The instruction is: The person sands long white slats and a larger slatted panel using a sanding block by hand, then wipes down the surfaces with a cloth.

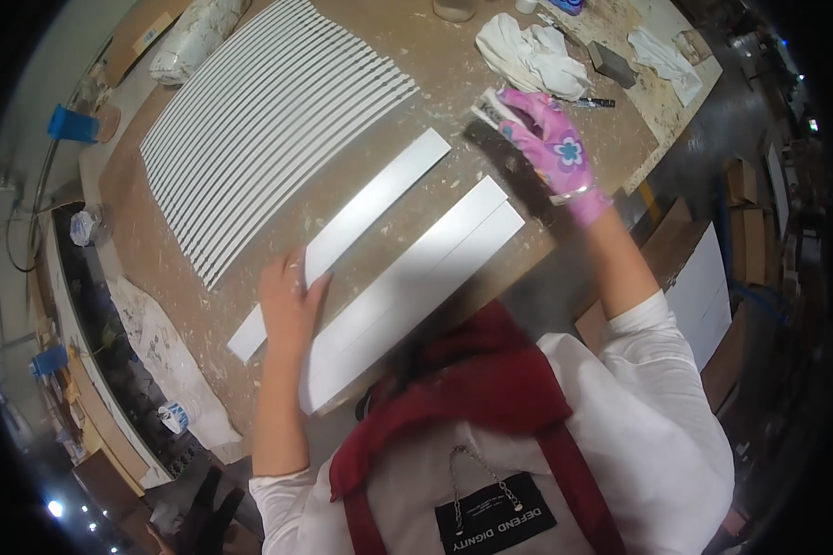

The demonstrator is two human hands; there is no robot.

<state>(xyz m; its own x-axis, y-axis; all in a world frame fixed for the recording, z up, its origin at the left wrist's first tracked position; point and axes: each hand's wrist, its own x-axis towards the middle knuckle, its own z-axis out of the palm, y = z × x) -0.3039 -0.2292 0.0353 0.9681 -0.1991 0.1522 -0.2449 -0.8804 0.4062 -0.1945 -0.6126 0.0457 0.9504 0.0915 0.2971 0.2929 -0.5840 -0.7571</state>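
A single white slat (379, 199) lies slantwise across the brown work table. My bare left hand (288, 289) rests over its lower left end, with the thumb along one edge and the fingers on the other. My right hand (555, 148), in a pink flowered glove, is closed on a small white pad (489, 111) with dark print, held beyond the slat's far end. What the pad is made of I cannot make out. Nearer to me lie white boards (412, 291), side by side along the table's front edge.
Many narrow white slats (264, 129) lie in a close row at the far left. A crumpled white cloth (528, 57), a dark grey block (611, 65) and a black marker (594, 103) are at the far right. A blue container (72, 124) stands at the left edge.
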